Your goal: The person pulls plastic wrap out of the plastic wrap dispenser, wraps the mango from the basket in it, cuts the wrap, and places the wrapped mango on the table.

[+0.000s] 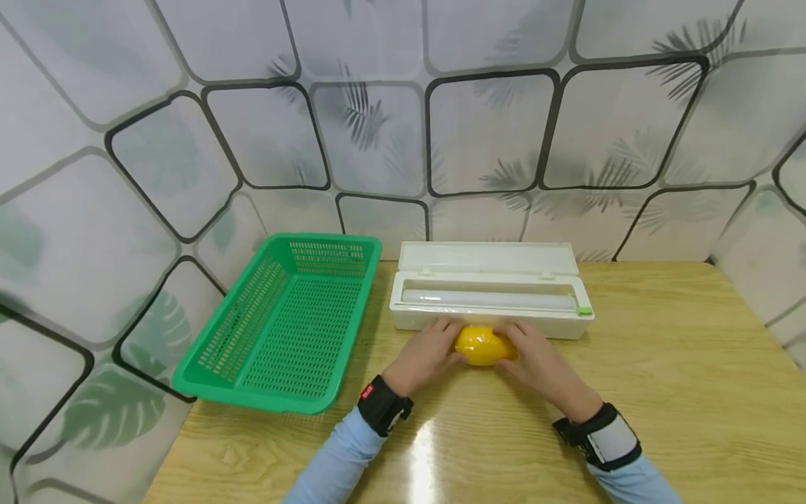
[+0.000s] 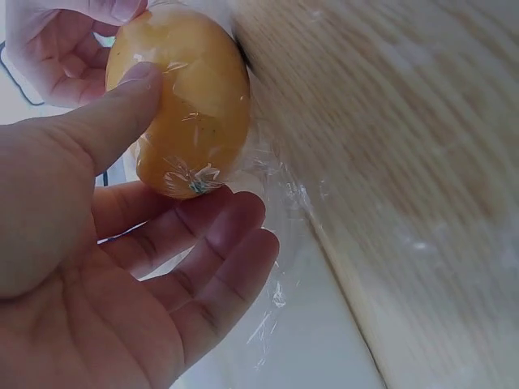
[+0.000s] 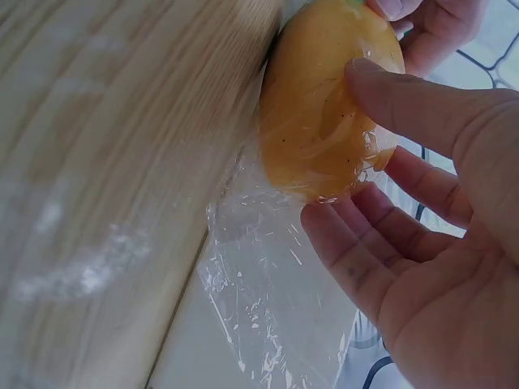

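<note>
A yellow mango (image 1: 481, 346) with small dark specks is covered in clear cling film (image 3: 259, 304), which trails from it towards the white box behind. My left hand (image 1: 428, 355) holds one end, the thumb (image 2: 122, 109) on its side and the fingers curled at its end. At the opposite end my right hand (image 1: 543, 367) grips the mango in the same way, thumb (image 3: 405, 101) against the film. Just behind both hands stands the white cling film dispenser (image 1: 409, 320), its lid (image 1: 488, 257) raised and a roll (image 1: 488, 299) lying inside.
A green plastic basket (image 1: 340, 381) with slotted walls stands to the left of the dispenser. The wooden table (image 1: 680, 364) meets a patterned wall covering (image 1: 491, 133) at the back and sides. A small green piece (image 1: 584, 311) sits at the dispenser's right end.
</note>
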The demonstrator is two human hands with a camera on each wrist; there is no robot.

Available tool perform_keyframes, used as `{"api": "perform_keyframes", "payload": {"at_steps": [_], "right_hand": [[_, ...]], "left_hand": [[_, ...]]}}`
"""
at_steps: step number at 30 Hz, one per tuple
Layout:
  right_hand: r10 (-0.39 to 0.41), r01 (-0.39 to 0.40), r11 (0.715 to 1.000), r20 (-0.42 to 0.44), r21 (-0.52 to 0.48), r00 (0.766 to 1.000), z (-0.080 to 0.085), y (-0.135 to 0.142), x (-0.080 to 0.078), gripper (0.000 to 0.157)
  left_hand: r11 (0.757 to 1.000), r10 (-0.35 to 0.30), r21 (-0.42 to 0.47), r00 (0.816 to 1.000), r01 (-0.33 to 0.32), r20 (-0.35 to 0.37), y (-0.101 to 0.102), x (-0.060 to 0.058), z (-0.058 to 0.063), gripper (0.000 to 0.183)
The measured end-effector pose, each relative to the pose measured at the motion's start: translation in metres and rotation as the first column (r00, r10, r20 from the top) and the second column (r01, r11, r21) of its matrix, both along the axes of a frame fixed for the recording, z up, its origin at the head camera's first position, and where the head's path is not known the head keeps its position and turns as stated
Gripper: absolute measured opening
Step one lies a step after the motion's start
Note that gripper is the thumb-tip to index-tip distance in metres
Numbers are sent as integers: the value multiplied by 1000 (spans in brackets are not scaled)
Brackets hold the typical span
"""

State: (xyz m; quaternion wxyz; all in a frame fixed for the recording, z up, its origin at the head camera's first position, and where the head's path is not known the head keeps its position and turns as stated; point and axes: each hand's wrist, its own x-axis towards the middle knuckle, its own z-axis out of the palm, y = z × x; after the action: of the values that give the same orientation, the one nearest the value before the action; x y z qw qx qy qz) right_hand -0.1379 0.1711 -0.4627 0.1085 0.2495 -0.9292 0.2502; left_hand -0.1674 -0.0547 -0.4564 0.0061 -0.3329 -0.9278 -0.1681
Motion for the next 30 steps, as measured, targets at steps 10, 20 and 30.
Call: {"api": "perform_keyframes", "payload": {"at_steps": [10, 20, 30], "right_hand": [[-15, 16, 1000, 40, -27, 999, -6, 3, -2, 48], [5, -5, 1000, 1, -26, 1000, -3, 5, -5, 49], [10, -9, 1000, 35, -27, 999, -7, 4, -2, 57]], "left_hand": [[1000, -2, -4, 1000, 2, -1, 1, -1, -5, 53], [1000, 19, -7, 1000, -20, -14, 1, -3, -1, 53], [1000, -2, 2, 1000, 2, -23, 0, 1, -3, 52]]}}
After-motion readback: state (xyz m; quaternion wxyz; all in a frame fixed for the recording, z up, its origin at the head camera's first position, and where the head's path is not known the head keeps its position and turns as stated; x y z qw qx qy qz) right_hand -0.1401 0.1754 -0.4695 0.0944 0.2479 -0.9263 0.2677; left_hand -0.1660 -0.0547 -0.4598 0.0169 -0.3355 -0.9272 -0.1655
